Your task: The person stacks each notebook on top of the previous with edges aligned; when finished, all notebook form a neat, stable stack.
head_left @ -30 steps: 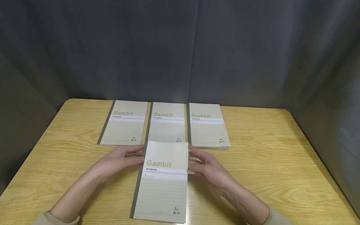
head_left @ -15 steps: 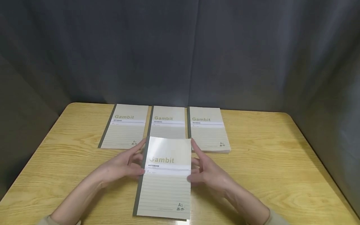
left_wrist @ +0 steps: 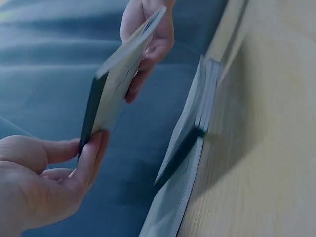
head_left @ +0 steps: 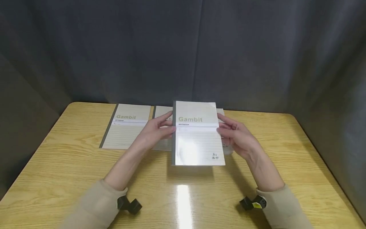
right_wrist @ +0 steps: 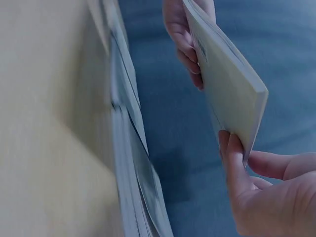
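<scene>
Notebook (head_left: 197, 140) shifted forward-right; left grip (head_left: 154, 131), right grip (head_left: 239, 135) pinching its sides.

Held notebook (head_left: 197, 136) is showing a pale cream cover, fine ruled lines, a white band, olive-gold lettering, dark grey spine. Left notebook (head_left: 125, 130) is repeating that pattern. Tabletop (head_left: 288, 178) is showing yellow wood grain. Curtain (head_left: 137, 51) is reading dark slate grey, bluer in wrist views. Sleeves (head_left: 90, 205) are looking beige; right wrist device (head_left: 259, 201) is showing black with yellow.
</scene>
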Available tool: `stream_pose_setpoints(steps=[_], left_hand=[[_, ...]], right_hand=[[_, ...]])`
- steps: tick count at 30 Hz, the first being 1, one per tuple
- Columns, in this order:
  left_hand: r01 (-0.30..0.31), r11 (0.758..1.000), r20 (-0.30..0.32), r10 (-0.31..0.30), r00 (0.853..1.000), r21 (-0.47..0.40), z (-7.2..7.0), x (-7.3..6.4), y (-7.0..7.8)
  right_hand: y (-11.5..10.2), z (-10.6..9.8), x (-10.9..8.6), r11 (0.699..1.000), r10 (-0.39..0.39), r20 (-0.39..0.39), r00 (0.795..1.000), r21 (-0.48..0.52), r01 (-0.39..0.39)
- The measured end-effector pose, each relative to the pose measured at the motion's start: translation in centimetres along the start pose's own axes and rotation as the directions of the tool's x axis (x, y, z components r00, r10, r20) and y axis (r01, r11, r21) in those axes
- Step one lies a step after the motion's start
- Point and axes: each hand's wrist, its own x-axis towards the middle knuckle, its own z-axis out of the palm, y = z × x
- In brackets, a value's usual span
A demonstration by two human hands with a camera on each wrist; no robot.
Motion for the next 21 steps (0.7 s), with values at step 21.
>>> stream_pose_setpoints(steps=[21], left_hand=[[0.078,0.965,-0.016,-0.085,0.996,-0.25,6.2,5.7,-1.3]], right_hand=[[1.6,-5.2,3.9,0.994,0.048,-0.142,0.989,0.106,-0.033]])
